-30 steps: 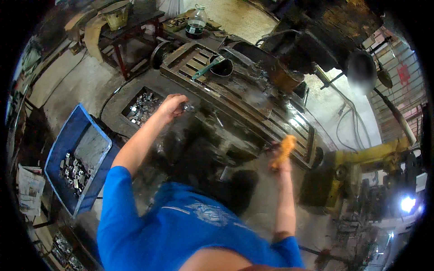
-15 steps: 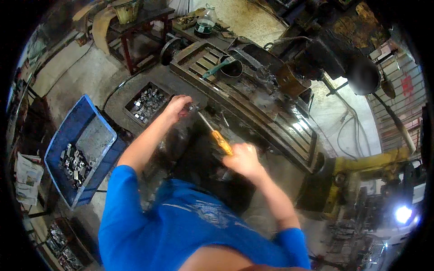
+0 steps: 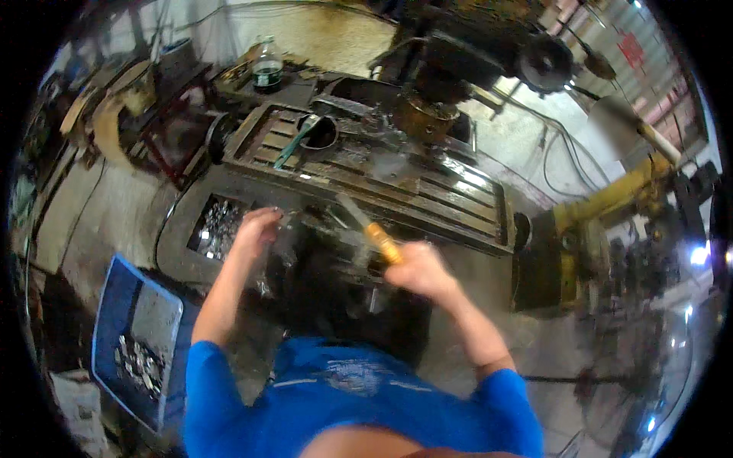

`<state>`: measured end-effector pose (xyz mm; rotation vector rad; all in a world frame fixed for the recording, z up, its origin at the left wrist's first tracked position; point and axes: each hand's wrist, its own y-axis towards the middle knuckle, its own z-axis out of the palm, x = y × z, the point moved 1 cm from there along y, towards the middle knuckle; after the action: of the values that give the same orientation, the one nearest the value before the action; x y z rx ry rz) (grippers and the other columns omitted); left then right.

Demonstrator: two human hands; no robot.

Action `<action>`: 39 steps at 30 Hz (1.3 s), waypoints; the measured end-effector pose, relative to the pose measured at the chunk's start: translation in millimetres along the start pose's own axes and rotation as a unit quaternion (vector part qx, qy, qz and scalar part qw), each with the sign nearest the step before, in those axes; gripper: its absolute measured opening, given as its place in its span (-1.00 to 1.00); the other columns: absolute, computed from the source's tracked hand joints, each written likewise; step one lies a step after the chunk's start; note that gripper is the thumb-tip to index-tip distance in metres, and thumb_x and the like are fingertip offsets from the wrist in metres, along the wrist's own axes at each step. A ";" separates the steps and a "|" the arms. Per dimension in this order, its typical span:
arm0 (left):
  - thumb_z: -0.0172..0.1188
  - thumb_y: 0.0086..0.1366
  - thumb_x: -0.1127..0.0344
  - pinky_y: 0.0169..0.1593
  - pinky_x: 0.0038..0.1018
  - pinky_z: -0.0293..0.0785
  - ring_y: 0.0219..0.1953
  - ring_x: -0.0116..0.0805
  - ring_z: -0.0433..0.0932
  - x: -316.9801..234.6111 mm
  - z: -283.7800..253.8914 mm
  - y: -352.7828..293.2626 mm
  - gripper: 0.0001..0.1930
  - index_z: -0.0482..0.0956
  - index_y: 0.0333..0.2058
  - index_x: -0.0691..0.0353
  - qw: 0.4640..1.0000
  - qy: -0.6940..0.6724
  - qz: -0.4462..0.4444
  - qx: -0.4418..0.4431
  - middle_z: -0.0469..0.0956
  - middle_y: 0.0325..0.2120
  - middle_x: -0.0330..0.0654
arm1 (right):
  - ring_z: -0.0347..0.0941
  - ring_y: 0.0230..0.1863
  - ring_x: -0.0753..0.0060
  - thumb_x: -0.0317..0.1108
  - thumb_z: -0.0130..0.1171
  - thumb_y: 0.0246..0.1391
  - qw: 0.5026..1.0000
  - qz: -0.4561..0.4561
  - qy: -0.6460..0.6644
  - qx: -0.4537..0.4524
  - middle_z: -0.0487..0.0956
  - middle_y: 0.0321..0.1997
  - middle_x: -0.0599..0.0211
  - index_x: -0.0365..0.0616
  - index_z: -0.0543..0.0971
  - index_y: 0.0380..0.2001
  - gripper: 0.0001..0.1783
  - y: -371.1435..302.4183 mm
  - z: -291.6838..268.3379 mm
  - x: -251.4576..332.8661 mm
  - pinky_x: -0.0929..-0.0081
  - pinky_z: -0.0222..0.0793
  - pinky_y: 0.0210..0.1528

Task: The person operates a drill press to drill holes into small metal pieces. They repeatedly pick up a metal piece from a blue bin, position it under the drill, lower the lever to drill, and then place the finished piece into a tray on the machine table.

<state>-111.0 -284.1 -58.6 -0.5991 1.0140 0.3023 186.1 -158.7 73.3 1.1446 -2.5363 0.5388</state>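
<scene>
My right hand [image 3: 420, 269] is closed round the yellow handle of a file [image 3: 382, 243], its straight metal blade slanting up and to the left. The blade's tip is apart from my left hand. My left hand [image 3: 258, 229] is beside the right edge of a dark tray [image 3: 191, 238], fingers curled and pinched. A small grey metal part [image 3: 289, 216] seems to show at the fingertips, though blur hides its shape. Many small shiny metal parts [image 3: 217, 225] lie heaped in the tray.
A blue bin [image 3: 180, 336] with more metal parts stands at lower left. Ahead is a slotted machine table [image 3: 359, 183], bearing a dark pot [image 3: 319, 133] and a green-handled brush [image 3: 286, 153]. A bottle [image 3: 267, 72] stands behind; yellow machinery [image 3: 565, 229] stands at right.
My left hand has drawn away from the file's tip, back toward the tray. My right hand still grips the file. The whole view has turned and shifted.
</scene>
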 end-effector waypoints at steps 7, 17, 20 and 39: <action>0.07 0.09 0.35 -0.58 -0.53 0.14 -0.81 -0.56 0.04 3.1 25.2 4.0 -0.77 0.44 -0.26 0.27 0.998 -0.048 -0.015 0.026 0.32 -0.65 -0.36 | 0.48 -0.31 -0.08 -0.16 0.04 -0.39 0.975 0.139 -0.117 -0.131 0.52 -0.45 -0.13 -0.30 0.53 -0.56 -0.62 42.1 -36.6 -67.8 0.20 0.40 -0.22; 0.06 0.03 0.40 -0.64 -0.59 0.10 -0.79 -0.57 0.11 -6.1 62.0 2.7 -0.70 0.45 -0.19 0.28 0.999 0.037 0.002 0.018 0.39 -0.59 -0.34 | 0.46 -0.17 -0.03 -0.18 0.01 -0.32 0.970 0.206 -0.045 -0.119 0.52 -0.28 -0.10 -0.27 0.56 -0.40 -0.58 90.8 -47.2 -87.4 0.25 0.36 -0.08; 0.05 0.05 0.42 -0.66 -0.61 0.07 -0.77 -0.58 0.16 -9.8 82.2 13.2 -0.70 0.44 -0.17 0.29 0.994 0.090 -0.002 0.067 0.41 -0.58 -0.30 | 0.44 -0.15 -0.07 -0.17 -0.01 -0.35 0.972 0.206 -0.028 -0.108 0.51 -0.28 -0.13 -0.28 0.54 -0.43 -0.58 70.5 -48.6 -91.6 0.25 0.35 -0.08; 0.23 -0.16 0.18 -0.21 -0.41 0.41 -0.35 -0.27 0.52 -23.6 247.4 155.7 -0.64 0.56 -0.37 0.30 0.842 0.486 0.195 0.131 0.55 -0.50 -0.06 | 0.45 -0.30 -0.10 -0.24 0.02 -0.36 0.984 0.128 0.018 -0.122 0.51 -0.44 -0.13 -0.32 0.50 -0.62 -0.69 -5.0 -54.5 -127.9 0.19 0.38 -0.26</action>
<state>-27.4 -10.8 6.8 -0.2601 2.1408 0.1969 277.7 -54.1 68.7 0.7244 -2.6438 0.2914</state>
